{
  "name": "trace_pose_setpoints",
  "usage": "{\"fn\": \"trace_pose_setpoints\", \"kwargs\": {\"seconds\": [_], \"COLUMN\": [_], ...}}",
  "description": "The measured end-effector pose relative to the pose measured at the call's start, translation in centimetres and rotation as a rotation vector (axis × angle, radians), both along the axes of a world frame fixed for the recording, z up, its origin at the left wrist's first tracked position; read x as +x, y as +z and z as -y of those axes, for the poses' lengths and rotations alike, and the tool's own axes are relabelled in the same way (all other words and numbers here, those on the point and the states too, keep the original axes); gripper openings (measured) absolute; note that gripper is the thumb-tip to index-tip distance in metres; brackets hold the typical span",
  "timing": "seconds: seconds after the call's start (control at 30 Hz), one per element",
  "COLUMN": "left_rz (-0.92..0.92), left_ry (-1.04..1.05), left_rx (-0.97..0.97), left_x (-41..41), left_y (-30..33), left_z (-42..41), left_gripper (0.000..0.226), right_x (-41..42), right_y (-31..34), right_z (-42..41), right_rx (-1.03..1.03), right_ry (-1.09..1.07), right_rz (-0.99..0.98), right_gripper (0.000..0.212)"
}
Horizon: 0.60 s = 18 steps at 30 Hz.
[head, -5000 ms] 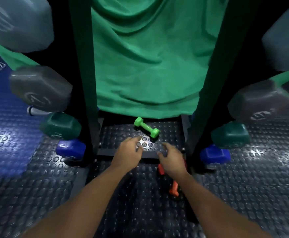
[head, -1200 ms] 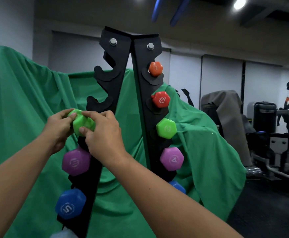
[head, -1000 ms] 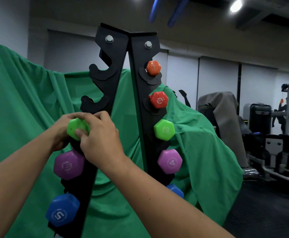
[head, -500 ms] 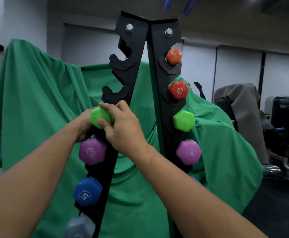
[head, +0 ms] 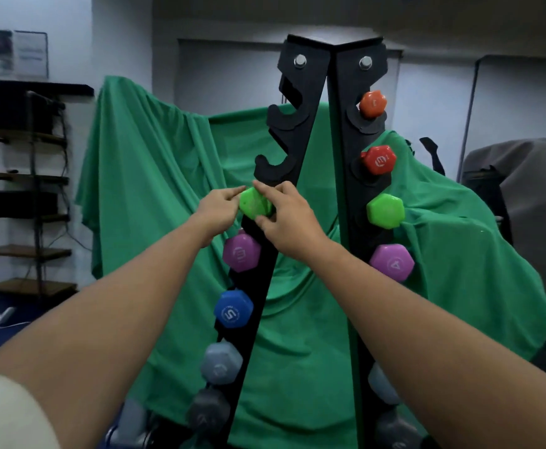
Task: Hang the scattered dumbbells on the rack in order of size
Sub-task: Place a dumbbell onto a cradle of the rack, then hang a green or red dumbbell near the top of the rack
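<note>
**Two hands at the left upright of the rack**

Both hands meet at a lime-green hexagonal dumbbell head [head: 255,204] resting at a cradle on the left upright of the black metal A-frame rack [head: 301,124]. The left hand [head: 215,212] pinches its left side; the right hand [head: 284,215] curls forefinger and thumb round its right side. Directly below hang a purple dumbbell [head: 241,253], then a blue dumbbell [head: 232,308]. A matching green dumbbell [head: 385,210] sits on the right upright. Green cloth [head: 155,157] drapes behind.
</note>
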<state>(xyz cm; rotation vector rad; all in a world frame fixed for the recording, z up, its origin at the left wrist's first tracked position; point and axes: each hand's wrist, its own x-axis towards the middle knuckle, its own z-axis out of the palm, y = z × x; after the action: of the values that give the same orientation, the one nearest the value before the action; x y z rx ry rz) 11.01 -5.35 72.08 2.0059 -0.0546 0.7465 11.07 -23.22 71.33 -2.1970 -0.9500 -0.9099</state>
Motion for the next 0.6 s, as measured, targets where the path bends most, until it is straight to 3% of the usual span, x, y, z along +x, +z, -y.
{"fn": "trace_pose_setpoints", "kwargs": {"seconds": [0.23, 0.6], "left_rz": [0.197, 0.294], "left_ry": [0.202, 0.220], "left_rx": [0.387, 0.760], "left_x": [-6.3, -11.2], "left_y": [-2.4, -17.3], "left_z": [1.2, 6.3], "left_gripper": [0.049, 0.056], "right_x": [-2.6, -6.1], "right_y": [-3.6, -15.7], "right_z": [1.4, 7.7], "right_rx": [0.004, 0.067], "right_ry": [-0.004, -0.074], "right_rz": [-0.043, -0.088], "right_gripper": [0.083, 0.060]}}
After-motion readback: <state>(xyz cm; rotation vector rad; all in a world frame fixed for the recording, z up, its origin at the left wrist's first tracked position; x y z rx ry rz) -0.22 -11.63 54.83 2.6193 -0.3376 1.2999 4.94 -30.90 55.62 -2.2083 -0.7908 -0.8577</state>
